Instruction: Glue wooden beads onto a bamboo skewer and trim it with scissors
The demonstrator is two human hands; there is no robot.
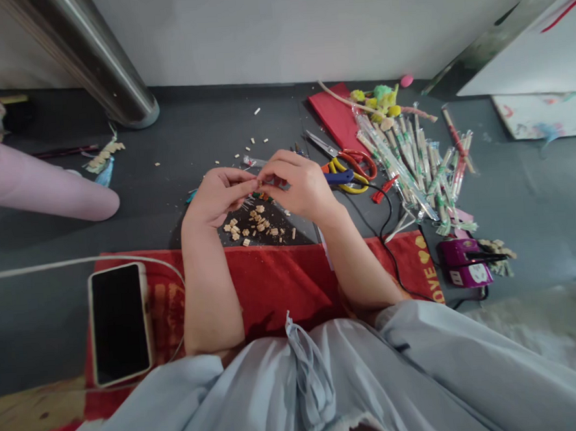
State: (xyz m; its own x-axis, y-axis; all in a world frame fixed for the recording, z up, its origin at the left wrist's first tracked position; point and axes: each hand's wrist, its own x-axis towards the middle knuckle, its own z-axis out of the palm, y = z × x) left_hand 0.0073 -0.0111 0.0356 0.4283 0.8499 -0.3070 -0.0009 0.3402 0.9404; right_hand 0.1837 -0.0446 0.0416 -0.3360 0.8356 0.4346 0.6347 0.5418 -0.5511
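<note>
A small tan piece [259,184], mostly hidden by fingers and too small to make out clearly, sits where the person's two hands meet. The left hand [216,197] has thumb and forefinger drawn together at it, its other fingers curled loosely; the right hand [298,183] meets it from the other side, also in a fine pinch with the remaining fingers bent. Which hand bears more of the piece cannot be told.

Just beneath the hands, on the nearer side, a loose heap of pale cut pieces [259,224] lies on the grey surface [190,130], some flower-shaped; a few tiny pale bits are scattered beyond the hands. Close to the right hand lie red-handled scissors [363,164], a yellow handle [348,184] and a blue-handled tool [340,177]. Farther right is a spread of wrapped sticks [418,155], with a red packet [340,124] beyond the scissors and a purple box [461,260] nearer the person. A red towel [282,277] lies under the forearms. Left of the left forearm, a phone [120,323] rests face up, its screen dark; farther left lies a pink bottle [46,181].
</note>
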